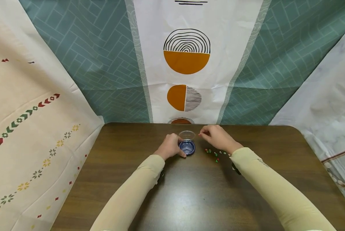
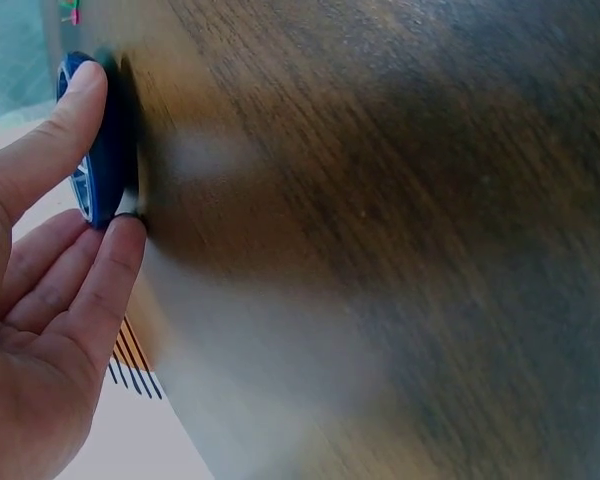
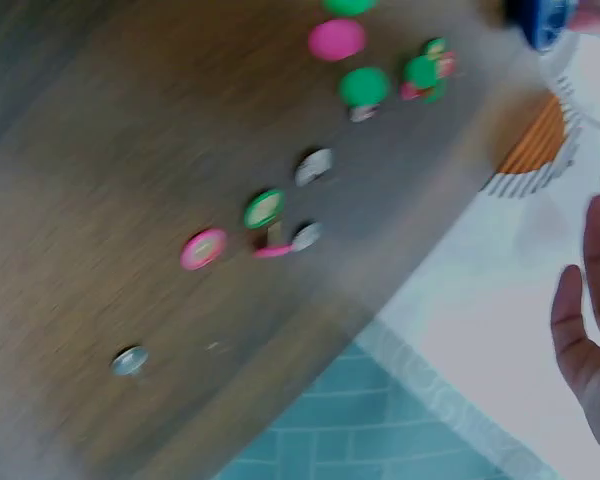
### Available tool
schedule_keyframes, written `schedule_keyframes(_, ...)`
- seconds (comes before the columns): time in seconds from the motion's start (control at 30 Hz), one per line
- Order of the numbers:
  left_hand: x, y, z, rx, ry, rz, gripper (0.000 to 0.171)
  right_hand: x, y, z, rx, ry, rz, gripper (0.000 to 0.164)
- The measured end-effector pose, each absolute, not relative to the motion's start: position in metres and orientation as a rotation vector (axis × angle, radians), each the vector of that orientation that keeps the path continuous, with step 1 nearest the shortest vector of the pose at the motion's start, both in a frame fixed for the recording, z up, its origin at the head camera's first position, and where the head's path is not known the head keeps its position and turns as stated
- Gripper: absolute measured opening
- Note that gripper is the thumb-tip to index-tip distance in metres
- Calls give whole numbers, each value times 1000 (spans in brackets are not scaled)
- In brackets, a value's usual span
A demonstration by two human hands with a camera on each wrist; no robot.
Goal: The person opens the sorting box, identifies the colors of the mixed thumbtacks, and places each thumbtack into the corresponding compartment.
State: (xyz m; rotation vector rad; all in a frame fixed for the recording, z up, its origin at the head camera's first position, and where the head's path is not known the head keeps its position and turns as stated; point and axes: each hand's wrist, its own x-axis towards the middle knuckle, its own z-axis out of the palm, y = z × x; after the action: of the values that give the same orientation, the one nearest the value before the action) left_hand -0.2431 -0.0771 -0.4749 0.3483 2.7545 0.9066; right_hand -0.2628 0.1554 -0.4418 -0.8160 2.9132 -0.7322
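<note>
A small round dark-blue container stands on the table, its clear lid raised at the back. My left hand grips it from the left; in the left wrist view the thumb lies along the blue wall, with the fingers at the lower edge. To the right of the lid, my right hand is raised and pinches a tiny red thumbtack at its fingertips. Below that hand lie several loose thumbtacks, with green, pink and silvery heads.
The brown wooden table ends at a back edge just beyond the container. Patterned cloth hangs behind it and along both sides. One silvery thumbtack lies apart from the others. A tiny green speck is nearer the front.
</note>
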Motion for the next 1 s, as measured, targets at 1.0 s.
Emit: schedule_keyframes(1.0, -242, -79, -480, 360, 2755, 914, 68, -262, 115, -468, -877, 2819, -530, 11)
